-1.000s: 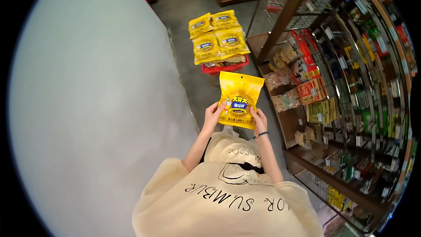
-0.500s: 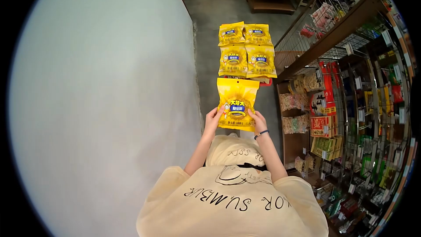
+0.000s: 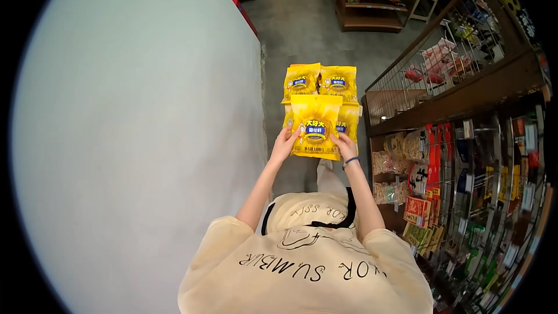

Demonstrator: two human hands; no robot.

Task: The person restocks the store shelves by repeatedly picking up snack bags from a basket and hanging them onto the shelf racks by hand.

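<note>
A yellow snack bag (image 3: 317, 113) with a blue label and Chinese lettering is held upright before me. My left hand (image 3: 284, 143) is closed on its lower left edge, thumb on the front. My right hand (image 3: 347, 145) grips the lower right edge and wears a dark wristband. Just beyond lie matching yellow bags in two rows. The far row shows a left bag (image 3: 301, 79) and a right bag (image 3: 338, 82). In the nearer row, the right bag (image 3: 349, 117) is partly covered by the held one, and the left is mostly hidden. What supports them is hidden.
On my left runs a pale grey wall (image 3: 139, 139). To the right, a wood-framed wire rack (image 3: 430, 75) and shelving with packaged foods (image 3: 421, 209) line the aisle. A brown display shelf (image 3: 375, 20) stands ahead on the grey floor (image 3: 290, 35).
The held bag has come closer to the other bags and now overlaps the nearer row in view. The camera view has shifted, showing more of the display shelf ahead. Both hands keep their grip.
</note>
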